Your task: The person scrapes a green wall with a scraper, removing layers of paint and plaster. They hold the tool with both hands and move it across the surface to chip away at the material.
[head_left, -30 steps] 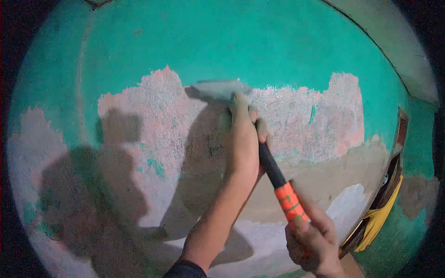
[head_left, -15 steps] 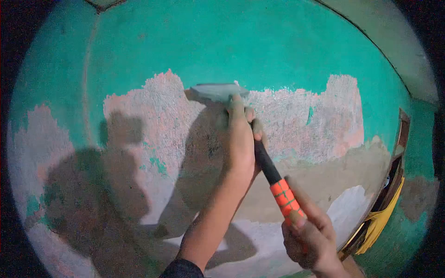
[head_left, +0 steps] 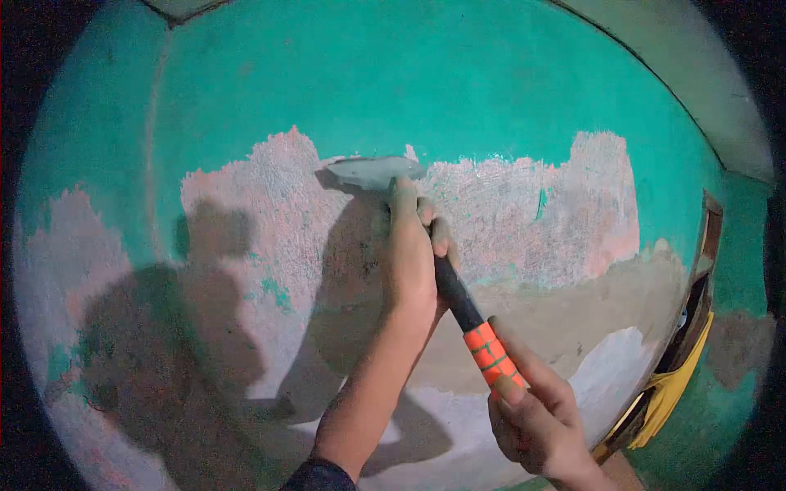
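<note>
A long-handled scraper point(head_left: 372, 173) with a wide grey blade lies against the wall, its blade at the ragged upper edge of the bare patch point(head_left: 532, 221). My left hand point(head_left: 413, 245) is wrapped around the upper black part of the handle, just below the blade, with one finger stretched along toward it. Lower down, my right hand point(head_left: 540, 417) grips the orange-banded end of the handle point(head_left: 491, 356). Above the blade the green paint point(head_left: 458, 74) is whole. Pinkish-grey plaster shows beneath it.
Shadows of a person point(head_left: 164, 335) and the arms fall on the wall at left and centre. A brown patch point(head_left: 540, 327) crosses the wall lower down. At right are a wooden-framed opening point(head_left: 711, 233) and a hanging yellow cloth point(head_left: 675, 389).
Both hands and the scraper have shifted slightly left and the blade a little down. A small pale fleck shows at the blade's upper right. Both grips are the same.
</note>
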Demonstrator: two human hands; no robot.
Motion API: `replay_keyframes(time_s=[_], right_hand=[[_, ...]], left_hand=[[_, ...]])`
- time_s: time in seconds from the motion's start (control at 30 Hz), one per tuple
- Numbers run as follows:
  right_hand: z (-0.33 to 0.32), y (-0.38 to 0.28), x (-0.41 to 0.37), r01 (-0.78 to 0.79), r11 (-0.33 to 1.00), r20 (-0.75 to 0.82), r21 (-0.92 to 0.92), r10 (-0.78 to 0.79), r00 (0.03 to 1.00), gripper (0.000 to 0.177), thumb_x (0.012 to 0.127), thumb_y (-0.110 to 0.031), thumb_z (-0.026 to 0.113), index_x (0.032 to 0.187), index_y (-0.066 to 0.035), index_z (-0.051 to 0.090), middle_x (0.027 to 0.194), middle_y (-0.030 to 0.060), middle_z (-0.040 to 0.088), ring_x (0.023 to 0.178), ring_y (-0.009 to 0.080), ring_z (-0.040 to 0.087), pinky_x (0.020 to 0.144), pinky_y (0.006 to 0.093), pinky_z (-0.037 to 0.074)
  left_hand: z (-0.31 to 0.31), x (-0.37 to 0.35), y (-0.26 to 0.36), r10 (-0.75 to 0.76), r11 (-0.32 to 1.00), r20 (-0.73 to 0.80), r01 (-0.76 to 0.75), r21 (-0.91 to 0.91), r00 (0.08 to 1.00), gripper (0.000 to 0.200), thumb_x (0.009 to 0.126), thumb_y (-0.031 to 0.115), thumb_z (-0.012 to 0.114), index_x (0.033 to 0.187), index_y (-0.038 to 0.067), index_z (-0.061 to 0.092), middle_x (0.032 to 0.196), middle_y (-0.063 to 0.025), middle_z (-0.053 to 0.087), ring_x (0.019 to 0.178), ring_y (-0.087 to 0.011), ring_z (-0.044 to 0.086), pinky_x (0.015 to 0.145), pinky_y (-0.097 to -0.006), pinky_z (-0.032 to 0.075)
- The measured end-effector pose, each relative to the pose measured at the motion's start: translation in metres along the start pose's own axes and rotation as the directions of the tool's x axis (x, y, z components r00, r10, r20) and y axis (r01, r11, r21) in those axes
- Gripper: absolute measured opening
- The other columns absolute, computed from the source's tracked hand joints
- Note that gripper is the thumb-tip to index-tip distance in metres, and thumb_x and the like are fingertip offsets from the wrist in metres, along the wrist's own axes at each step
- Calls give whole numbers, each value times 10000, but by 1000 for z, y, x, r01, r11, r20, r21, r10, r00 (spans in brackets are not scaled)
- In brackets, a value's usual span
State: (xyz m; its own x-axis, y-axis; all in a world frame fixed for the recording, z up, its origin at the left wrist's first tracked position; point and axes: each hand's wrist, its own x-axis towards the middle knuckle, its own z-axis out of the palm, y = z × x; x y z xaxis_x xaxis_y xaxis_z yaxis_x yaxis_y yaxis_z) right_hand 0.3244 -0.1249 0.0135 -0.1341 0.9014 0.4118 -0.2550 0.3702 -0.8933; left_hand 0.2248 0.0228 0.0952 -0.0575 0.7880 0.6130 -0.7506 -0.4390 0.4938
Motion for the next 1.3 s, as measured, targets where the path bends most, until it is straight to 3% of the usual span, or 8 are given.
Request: replay_keyframes(time_s=[0.4, 0.53, 0.63, 0.77, 0.97, 1.07, 1.2, 1.3], right_hand=[[8, -2, -5, -55, 998, -38, -7, 55, 998, 602, 857, -202, 482, 1367, -38, 209, 528, -38, 370, 378, 48, 316, 355, 191, 239], [5, 3, 5, 1, 1000, -50, -27, -3, 999, 617, 844, -221, 496, 1365, -42, 220, 522, -38, 368, 375, 49, 315, 350, 194, 234], [9, 1, 2, -25, 1000, -79, 0, 25, 997, 626, 832, -222, 504, 1363, -41, 226, 519, -37, 372, 374, 49, 316, 345, 196, 233], [11, -2, 5, -19, 1000, -79, 11, 20, 997, 622, 824, -204, 504, 1359, -40, 235, 521, -38, 378, 375, 48, 318, 344, 195, 237], [10, 2, 8, -1, 1000, -102, 9, 2, 995, 620, 819, -198, 514, 1355, -39, 247, 516, -43, 366, 376, 48, 310, 355, 191, 227], [11, -3, 4, -39, 999, -113, 16, 41, 993, 627, 814, -197, 524, 1353, -34, 250, 514, -40, 362, 374, 51, 306, 357, 195, 215], [13, 0, -2, -105, 993, -100, 57, 111, 989, 635, 804, -193, 536, 1351, -30, 255, 527, -34, 366, 380, 52, 305, 359, 201, 204], [14, 0, 3, -45, 999, -121, 18, 47, 991, 637, 798, -186, 540, 1351, -39, 261, 560, -34, 383, 393, 47, 313, 367, 197, 215]], left_hand=[[-4, -4, -1, -35, 999, 12, 35, 26, 999, 248, 897, 368, 437, 775, 160, 379, 617, 70, 347, 407, -43, 317, 328, -218, 314], [-2, 10, 1, 14, 1000, 49, -14, 16, 999, 255, 893, 382, 445, 780, 160, 386, 614, 69, 350, 407, -43, 318, 335, -216, 315], [-8, 1, 3, -157, 987, 72, 154, 57, 985, 254, 892, 381, 448, 776, 164, 388, 616, 70, 348, 413, -41, 320, 338, -214, 314], [1, 11, 2, -1, 1000, 25, 2, -22, 1000, 261, 890, 378, 454, 749, 172, 377, 606, 68, 351, 401, -42, 310, 335, -218, 312], [-4, 6, 1, -91, 996, -5, 91, 6, 996, 263, 889, 387, 451, 759, 169, 383, 608, 68, 335, 396, -43, 304, 329, -215, 306], [1, 11, 3, -6, 1000, 20, 5, 13, 1000, 273, 888, 397, 445, 750, 170, 380, 607, 66, 337, 393, -45, 305, 326, -219, 308], [-7, -3, 2, -33, 999, 12, 33, -6, 999, 253, 893, 381, 441, 765, 169, 387, 614, 69, 349, 402, -41, 313, 325, -221, 314], [-8, 2, 4, -27, 1000, 23, 27, -1, 999, 226, 895, 361, 445, 790, 167, 397, 625, 71, 356, 411, -39, 319, 328, -221, 318]])
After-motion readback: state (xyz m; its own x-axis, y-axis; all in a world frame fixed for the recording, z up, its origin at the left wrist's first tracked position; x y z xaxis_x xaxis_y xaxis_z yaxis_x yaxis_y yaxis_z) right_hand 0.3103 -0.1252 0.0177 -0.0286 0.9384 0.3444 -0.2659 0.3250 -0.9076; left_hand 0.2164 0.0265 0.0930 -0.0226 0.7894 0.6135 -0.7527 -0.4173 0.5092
